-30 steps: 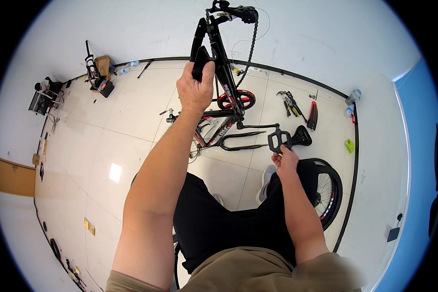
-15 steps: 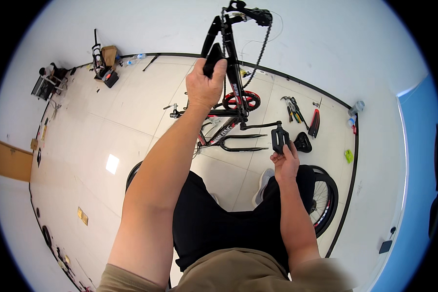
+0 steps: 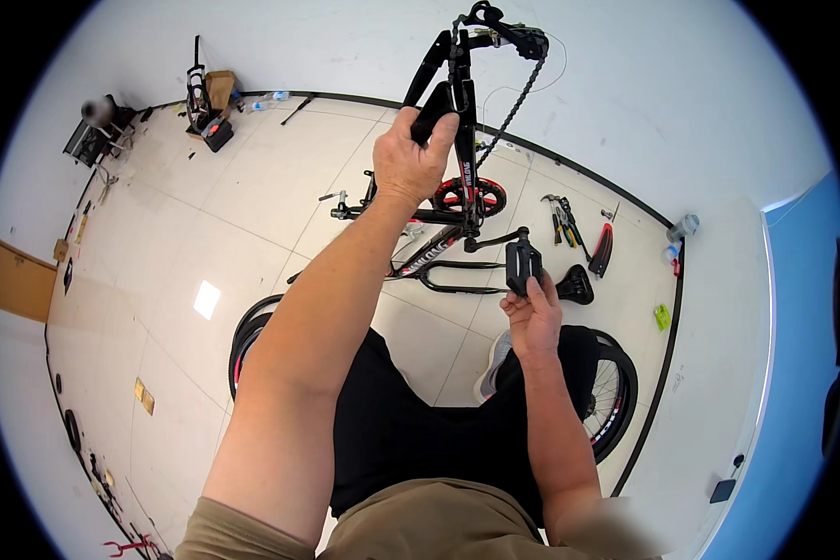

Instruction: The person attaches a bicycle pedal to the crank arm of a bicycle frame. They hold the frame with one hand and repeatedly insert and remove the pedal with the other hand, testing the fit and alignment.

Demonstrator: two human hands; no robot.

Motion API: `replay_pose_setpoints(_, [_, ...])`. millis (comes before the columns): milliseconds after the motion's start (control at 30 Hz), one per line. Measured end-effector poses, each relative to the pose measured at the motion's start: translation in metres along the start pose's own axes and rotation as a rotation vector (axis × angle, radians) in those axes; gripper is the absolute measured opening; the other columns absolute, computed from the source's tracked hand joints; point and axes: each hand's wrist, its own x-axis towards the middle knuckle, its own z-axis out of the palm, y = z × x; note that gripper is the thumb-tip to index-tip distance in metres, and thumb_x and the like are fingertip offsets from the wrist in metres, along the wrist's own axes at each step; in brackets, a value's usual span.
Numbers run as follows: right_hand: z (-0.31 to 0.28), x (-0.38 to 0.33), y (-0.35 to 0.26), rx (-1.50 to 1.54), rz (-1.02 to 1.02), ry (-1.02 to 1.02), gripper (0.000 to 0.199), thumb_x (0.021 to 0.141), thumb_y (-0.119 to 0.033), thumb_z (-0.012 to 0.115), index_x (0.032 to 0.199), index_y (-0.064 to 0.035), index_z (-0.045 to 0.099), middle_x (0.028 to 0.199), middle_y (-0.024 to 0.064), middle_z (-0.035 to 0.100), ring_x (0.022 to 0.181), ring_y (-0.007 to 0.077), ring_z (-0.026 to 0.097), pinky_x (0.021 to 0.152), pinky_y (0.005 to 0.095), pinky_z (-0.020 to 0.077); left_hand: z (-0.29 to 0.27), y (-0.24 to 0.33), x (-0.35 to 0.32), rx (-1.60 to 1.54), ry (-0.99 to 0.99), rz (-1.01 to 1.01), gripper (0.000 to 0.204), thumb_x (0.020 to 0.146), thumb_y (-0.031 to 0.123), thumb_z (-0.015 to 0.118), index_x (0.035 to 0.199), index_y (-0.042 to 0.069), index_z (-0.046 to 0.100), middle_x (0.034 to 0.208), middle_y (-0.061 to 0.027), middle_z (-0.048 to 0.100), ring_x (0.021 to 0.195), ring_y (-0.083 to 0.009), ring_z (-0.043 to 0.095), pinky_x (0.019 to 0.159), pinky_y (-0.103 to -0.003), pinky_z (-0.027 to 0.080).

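Observation:
A black bicycle frame [image 3: 427, 252] with red and white markings stands before me, its rear end raised. My left hand [image 3: 411, 159] is closed around a broad black part of the frame's raised rear stays; the fingers behind it are hidden. My right hand [image 3: 535, 322] holds a black pedal [image 3: 524, 268] by its lower end, thumb on its face. The pedal sits at the end of the crank arm [image 3: 495, 241]. Behind that is the red-and-black chainring [image 3: 471, 197]. A loose chain [image 3: 513, 110] hangs from the rear derailleur [image 3: 530, 42] at the top.
Right of the frame lie hand tools [image 3: 562, 222], a red-and-black mudguard [image 3: 603, 250] and a saddle [image 3: 575, 285]. Wheels rest beside my legs, one wheel [image 3: 616, 397] at right. A suspension fork [image 3: 197, 98] and cardboard box [image 3: 220, 91] stand far left. White walls enclose the tiled floor.
The frame's raised end and my left hand have shifted right in view. The pedal in my right hand has turned slightly and moved a little left. Both grips stay the same.

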Motion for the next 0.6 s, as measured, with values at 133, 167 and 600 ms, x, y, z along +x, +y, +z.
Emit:
replay_pose_setpoints(133, [0.008, -0.002, 0.006, 0.012, 0.011, -0.026, 0.046, 0.099, -0.012, 0.059, 0.14, -0.0047, 0.038, 0.095, 0.0085, 0.066, 0.069, 0.0171, 0.062, 0.068, 0.0374, 0.0536, 0.001, 0.0, 0.0, -0.011, 0.005, 0.009, 0.057, 0.086, 0.061, 0.066, 0.087, 0.004, 0.063, 0.065, -0.0129, 0.066, 0.062, -0.0326, 0.065, 0.061, -0.04, 0.051])
replay_pose_setpoints(167, [0.01, -0.003, 0.008, 0.014, 0.018, -0.03, 0.046, 0.1, -0.013, 0.059, 0.14, -0.0046, 0.038, 0.095, 0.0086, 0.066, 0.07, 0.0173, 0.063, 0.068, 0.0375, 0.0537, 0.002, 0.0, 0.0, -0.019, 0.01, 0.015, 0.057, 0.086, 0.06, 0.066, 0.088, 0.004, 0.063, 0.066, -0.0129, 0.066, 0.062, -0.0324, 0.065, 0.061, -0.04, 0.051])
replay_pose_setpoints(600, [0.061, -0.017, 0.035, -0.066, 0.11, -0.01, 0.055, 0.097, -0.011, 0.062, 0.143, -0.0048, 0.033, 0.095, 0.01, 0.063, 0.074, 0.0185, 0.062, 0.07, 0.037, 0.0534, 0.001, 0.004, -0.003, -0.044, 0.004, -0.01, 0.051, 0.091, 0.052, 0.067, 0.087, 0.001, 0.062, 0.066, -0.0091, 0.061, 0.062, -0.0194, 0.056, 0.062, -0.034, 0.048])
